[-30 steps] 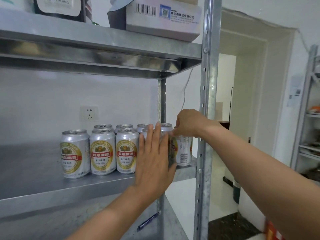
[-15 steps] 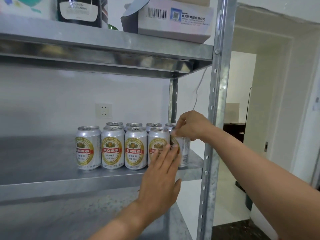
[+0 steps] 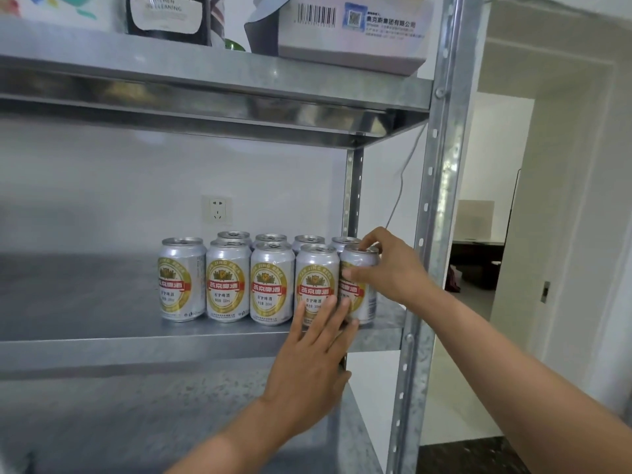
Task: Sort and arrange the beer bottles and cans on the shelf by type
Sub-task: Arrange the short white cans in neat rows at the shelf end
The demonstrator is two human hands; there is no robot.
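- Lower than a second ago, the left hand (image 3: pixel 313 360) now leaves the fourth front can (image 3: pixel 316 282) in view; before, it covered that label.
- Its fingers are straight and slightly spread, with the fingertips touching the lower fronts of the fourth can and the one to its right.
- The right hand (image 3: pixel 388 266) grips the rightmost front can (image 3: pixel 359 292), with the thumb on its front and the fingers curled over its top rim.
- That can stands upright at the right end of the middle shelf (image 3: pixel 85 302), just beside the fourth can.
- Nine silver cans (image 3: pixel 227 282) with gold and red labels stand together: five in front and four behind, of which little but the tops shows.
- An upper shelf (image 3: pixel 205 73) carries a white barcoded box (image 3: pixel 352 32) and a dark container (image 3: pixel 164 15).
- A wall socket (image 3: pixel 216 209) sits on the wall behind the cans.
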